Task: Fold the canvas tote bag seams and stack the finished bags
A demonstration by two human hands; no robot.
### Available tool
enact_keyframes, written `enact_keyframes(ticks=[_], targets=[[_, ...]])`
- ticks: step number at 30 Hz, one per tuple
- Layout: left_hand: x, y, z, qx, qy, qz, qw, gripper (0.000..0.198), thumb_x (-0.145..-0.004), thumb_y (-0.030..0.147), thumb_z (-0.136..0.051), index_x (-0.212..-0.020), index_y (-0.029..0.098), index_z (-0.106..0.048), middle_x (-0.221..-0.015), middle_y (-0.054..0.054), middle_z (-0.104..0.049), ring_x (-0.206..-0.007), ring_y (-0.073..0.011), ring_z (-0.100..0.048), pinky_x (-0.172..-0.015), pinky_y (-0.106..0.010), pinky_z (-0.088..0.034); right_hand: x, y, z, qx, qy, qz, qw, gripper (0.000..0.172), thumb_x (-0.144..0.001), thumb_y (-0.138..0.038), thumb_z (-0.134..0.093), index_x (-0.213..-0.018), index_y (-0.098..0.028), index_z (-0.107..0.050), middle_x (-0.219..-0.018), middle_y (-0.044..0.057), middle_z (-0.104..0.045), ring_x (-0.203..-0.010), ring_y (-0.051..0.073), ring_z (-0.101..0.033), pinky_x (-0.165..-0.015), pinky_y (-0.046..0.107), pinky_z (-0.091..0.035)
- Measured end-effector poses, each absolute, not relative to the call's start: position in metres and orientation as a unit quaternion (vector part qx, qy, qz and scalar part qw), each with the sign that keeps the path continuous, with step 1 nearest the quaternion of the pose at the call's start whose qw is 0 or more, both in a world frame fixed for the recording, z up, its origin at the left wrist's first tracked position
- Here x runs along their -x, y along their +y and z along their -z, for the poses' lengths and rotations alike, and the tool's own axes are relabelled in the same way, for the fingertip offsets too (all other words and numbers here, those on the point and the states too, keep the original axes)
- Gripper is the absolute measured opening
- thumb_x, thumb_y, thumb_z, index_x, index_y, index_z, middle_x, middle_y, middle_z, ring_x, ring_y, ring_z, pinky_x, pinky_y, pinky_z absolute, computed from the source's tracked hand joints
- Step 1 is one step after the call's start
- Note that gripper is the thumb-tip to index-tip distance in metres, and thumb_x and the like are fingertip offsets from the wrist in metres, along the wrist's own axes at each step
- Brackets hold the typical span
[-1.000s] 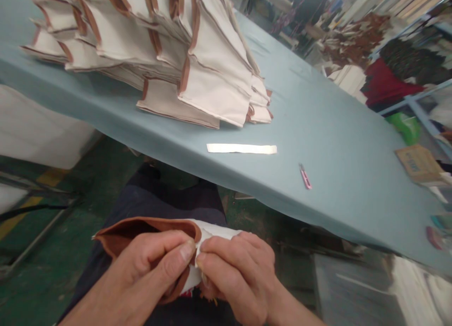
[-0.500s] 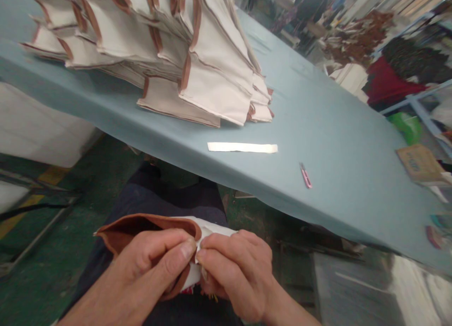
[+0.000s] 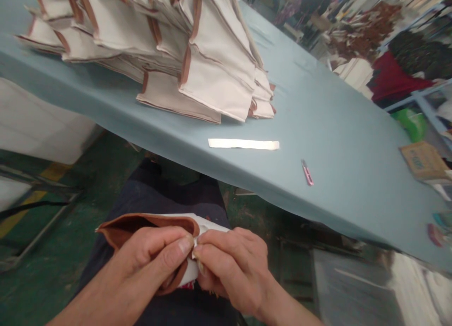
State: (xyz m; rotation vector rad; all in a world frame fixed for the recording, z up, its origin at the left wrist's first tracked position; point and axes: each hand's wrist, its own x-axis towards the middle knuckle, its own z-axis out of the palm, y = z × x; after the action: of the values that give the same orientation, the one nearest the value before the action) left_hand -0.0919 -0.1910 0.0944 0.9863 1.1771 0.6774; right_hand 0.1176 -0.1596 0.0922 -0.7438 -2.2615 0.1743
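Observation:
Over my lap lies a white fabric piece with a brown edge (image 3: 120, 227), probably a sewn pouch like those on the table; its brown-lined opening gapes to the left. My left hand (image 3: 151, 260) pinches the brown edge between thumb and forefinger. Right beside it, my right hand (image 3: 233, 264) is closed on the white fabric, fingertips almost touching the left thumb. A small white bit shows between the two sets of fingertips; what exactly it is I cannot make out. Some red and yellowish threads show under the fabric.
A blue-covered table (image 3: 339, 175) stretches ahead. On it are a heap of white pouches with brown trim (image 3: 219, 71), a white strip (image 3: 243, 143) and pink thread snips (image 3: 307, 173). A cardboard box (image 3: 423, 161) sits at the right. A metal frame (image 3: 67, 213) stands at lower left.
Both hands stay pinched at the same spot on the pouch, with only a slight shift of the right hand leftward. The view has moved a little.

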Motion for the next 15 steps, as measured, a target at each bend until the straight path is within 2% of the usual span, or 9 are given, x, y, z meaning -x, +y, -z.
enact_keyframes(ticks=[4, 9, 15], targets=[[0.092, -0.187, -0.094, -0.427, 0.497, -0.280, 0.702, 0.057, -0.108, 0.064, -0.060, -0.069, 0.024, -0.050, -0.062, 0.006, -0.039, -0.056, -0.0129, -0.036, -0.049, -0.023, -0.034, -0.115, -0.161, -0.089, 0.290, -0.879, -0.072, 0.372, 0.032, -0.125, -0.022, -0.047, -0.107, -0.016, -0.074, -0.091, 0.005, -0.089, -0.065, 0.010, -0.076, -0.056, 0.029, -0.050], [0.091, -0.178, -0.099, -0.402, 0.478, -0.278, 0.730, 0.053, -0.102, 0.059, -0.067, -0.066, 0.024, -0.049, -0.060, 0.007, -0.040, -0.055, -0.0124, -0.034, -0.048, -0.023, -0.031, -0.114, -0.161, -0.087, 0.289, -0.878, -0.070, 0.375, 0.032, -0.124, -0.019, -0.048, -0.104, -0.016, -0.073, -0.091, 0.006, -0.088, -0.070, 0.011, -0.080, -0.057, 0.029, -0.050], [0.089, -0.174, -0.104, -0.398, 0.481, -0.272, 0.732, 0.052, -0.098, 0.063, -0.065, -0.066, 0.025, -0.049, -0.059, 0.007, -0.041, -0.055, -0.0128, -0.034, -0.049, -0.024, -0.031, -0.112, -0.164, -0.087, 0.303, -0.877, -0.072, 0.365, 0.030, -0.123, -0.017, -0.049, -0.104, -0.015, -0.073, -0.095, 0.007, -0.089, -0.072, 0.012, -0.081, -0.058, 0.029, -0.051]])
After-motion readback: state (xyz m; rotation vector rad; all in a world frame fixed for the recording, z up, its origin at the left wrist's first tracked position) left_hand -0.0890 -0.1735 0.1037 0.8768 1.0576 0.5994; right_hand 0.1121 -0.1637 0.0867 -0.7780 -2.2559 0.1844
